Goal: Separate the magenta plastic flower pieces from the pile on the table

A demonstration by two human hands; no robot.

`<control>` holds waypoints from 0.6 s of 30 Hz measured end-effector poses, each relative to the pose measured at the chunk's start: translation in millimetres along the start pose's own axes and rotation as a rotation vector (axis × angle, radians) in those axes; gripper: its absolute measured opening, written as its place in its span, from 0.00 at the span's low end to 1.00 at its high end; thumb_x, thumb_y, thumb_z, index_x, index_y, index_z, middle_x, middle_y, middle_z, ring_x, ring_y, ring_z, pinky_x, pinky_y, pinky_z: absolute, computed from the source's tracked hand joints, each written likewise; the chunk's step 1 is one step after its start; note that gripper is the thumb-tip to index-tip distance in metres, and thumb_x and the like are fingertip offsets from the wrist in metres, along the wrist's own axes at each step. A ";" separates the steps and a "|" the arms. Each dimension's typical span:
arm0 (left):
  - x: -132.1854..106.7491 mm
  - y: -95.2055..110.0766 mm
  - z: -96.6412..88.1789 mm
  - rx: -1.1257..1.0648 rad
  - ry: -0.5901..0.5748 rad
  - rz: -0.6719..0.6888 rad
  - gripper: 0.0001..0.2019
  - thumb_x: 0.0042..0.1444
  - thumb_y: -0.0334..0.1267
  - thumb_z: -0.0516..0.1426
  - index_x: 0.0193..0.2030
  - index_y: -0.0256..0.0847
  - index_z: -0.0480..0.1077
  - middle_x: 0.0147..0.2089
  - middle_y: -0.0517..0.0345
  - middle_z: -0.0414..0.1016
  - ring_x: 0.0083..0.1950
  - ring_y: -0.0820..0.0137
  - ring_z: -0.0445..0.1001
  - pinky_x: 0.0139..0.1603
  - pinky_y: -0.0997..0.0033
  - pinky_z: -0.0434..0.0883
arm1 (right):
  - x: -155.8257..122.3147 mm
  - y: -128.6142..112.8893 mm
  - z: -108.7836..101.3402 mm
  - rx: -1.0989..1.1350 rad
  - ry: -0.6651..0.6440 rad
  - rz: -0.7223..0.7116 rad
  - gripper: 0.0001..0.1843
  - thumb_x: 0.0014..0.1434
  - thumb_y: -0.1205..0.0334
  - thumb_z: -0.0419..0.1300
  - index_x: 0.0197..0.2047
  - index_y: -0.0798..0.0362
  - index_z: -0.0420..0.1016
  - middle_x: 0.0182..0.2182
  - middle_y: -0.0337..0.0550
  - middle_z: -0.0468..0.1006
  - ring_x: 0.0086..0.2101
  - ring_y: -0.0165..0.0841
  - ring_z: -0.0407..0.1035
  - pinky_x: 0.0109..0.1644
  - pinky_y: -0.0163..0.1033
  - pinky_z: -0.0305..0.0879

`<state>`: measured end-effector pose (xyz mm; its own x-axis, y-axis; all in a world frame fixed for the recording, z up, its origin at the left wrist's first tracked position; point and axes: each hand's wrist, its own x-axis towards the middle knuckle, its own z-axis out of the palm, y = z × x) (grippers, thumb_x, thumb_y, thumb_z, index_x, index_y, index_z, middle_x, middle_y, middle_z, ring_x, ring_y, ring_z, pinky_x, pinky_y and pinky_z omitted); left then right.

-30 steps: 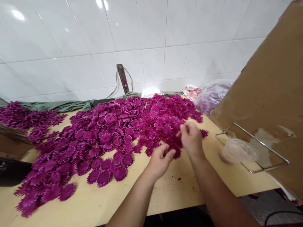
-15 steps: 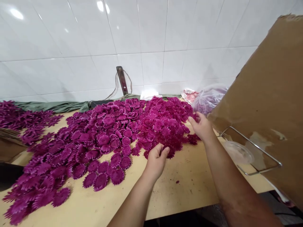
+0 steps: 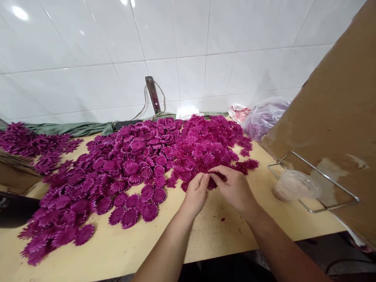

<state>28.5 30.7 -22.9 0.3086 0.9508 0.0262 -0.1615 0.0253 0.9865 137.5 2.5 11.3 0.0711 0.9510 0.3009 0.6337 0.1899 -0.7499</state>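
My left hand (image 3: 196,195) is in front of the loose magenta flower pieces (image 3: 202,147), its thumb pressed against the fingers. Facing it, my right hand (image 3: 235,188) has its thumb and fingertips brought together, almost touching the left fingertips. A bit of dark magenta shows between the right fingers, but whether it is held or lies behind them is unclear. Whatever the left fingers pinch is hidden. Left of the hands spreads a larger heap of thicker, cupped magenta flower pieces (image 3: 129,168) with pale-edged petals.
Spiky magenta flowers (image 3: 44,145) lie at the far left, near a black container (image 3: 17,209). On the right a clear plastic tub (image 3: 298,185) sits by a metal wire frame (image 3: 326,182) and a large cardboard box (image 3: 331,117). A filled plastic bag (image 3: 264,117) rests against the tiled wall.
My right hand has come from the right edge of the pile to meet my left hand. My left hand has stayed near the pile's front edge. The view has shifted slightly.
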 end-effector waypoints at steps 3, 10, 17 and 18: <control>-1.3 0.8 -0.2 0.076 -0.033 0.064 0.18 0.47 0.54 0.56 0.23 0.40 0.60 0.23 0.65 0.58 0.26 0.75 0.57 0.28 0.73 0.58 | 4.2 0.5 -0.9 -0.074 0.078 0.015 0.11 0.56 0.61 0.51 0.29 0.52 0.73 0.24 0.42 0.77 0.25 0.34 0.69 0.30 0.37 0.62; -12.6 3.3 3.8 0.193 -0.119 0.011 0.09 0.49 0.40 0.56 0.24 0.39 0.63 0.24 0.62 0.64 0.28 0.73 0.61 0.30 0.73 0.58 | 58.1 36.3 -31.8 -0.064 0.453 0.215 0.10 0.55 0.60 0.50 0.31 0.54 0.70 0.23 0.44 0.74 0.25 0.36 0.69 0.31 0.41 0.65; -1.9 1.1 0.9 -0.005 0.030 -0.014 0.12 0.42 0.46 0.60 0.24 0.39 0.66 0.23 0.63 0.64 0.27 0.74 0.61 0.31 0.73 0.59 | 51.1 28.2 -38.8 -0.128 0.339 0.049 0.19 0.51 0.63 0.56 0.47 0.57 0.71 0.49 0.57 0.71 0.50 0.47 0.64 0.51 0.53 0.60; -1.2 -0.9 -0.1 0.007 0.041 -0.011 0.14 0.42 0.47 0.60 0.22 0.39 0.64 0.21 0.64 0.61 0.25 0.75 0.59 0.29 0.74 0.57 | 40.8 22.3 -33.7 -0.050 0.232 0.034 0.16 0.53 0.60 0.55 0.45 0.55 0.73 0.46 0.54 0.74 0.47 0.44 0.67 0.49 0.51 0.64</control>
<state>28.2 29.6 -23.8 0.2719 0.9623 0.0091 -0.1514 0.0334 0.9879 180.5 37.3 26.8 0.2644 0.8739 0.4079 0.6650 0.1411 -0.7334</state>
